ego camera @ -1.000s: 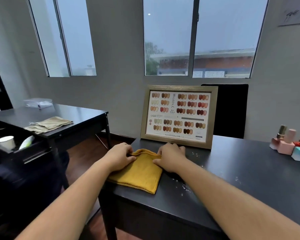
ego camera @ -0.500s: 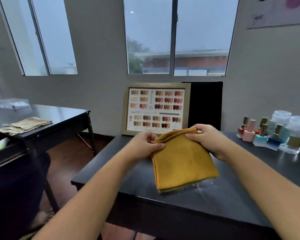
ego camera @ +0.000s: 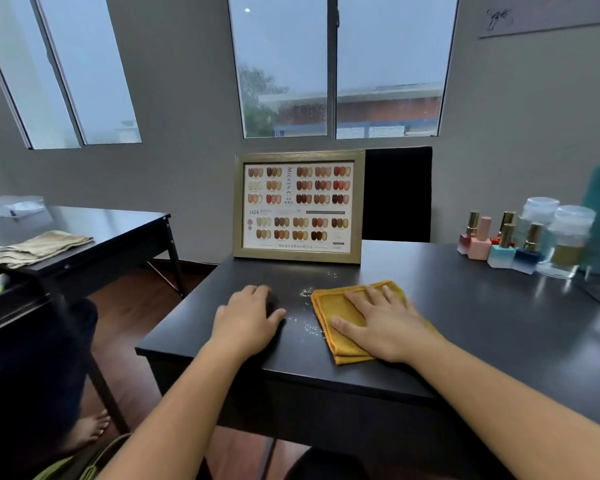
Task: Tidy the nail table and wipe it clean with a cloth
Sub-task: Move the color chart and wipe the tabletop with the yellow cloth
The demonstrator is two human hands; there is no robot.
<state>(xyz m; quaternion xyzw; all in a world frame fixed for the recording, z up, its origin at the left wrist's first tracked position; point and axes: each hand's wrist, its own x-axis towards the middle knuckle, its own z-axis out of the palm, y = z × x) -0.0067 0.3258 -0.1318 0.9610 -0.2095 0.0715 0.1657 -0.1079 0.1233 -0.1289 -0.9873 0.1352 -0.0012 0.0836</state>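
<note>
A folded mustard-yellow cloth [ego camera: 329,317] lies flat on the dark nail table [ego camera: 482,323], near its front left corner. My right hand [ego camera: 381,323] presses on the cloth with fingers spread flat. My left hand [ego camera: 246,320] rests palm-down on the bare tabletop just left of the cloth, holding nothing. Small pale crumbs [ego camera: 307,306] are scattered on the table between my hands and along the cloth's left edge.
A framed nail colour chart [ego camera: 298,206] stands upright behind my hands. Several polish bottles [ego camera: 499,240] and clear jars [ego camera: 568,237] cluster at the right. A black chair back [ego camera: 397,194] is behind the table. A second dark table [ego camera: 118,230] with a beige cloth [ego camera: 39,247] stands left.
The cloth was held up off the table in both hands; now it lies flat on the table under my right hand, and my left hand has let go and rests on the tabletop.
</note>
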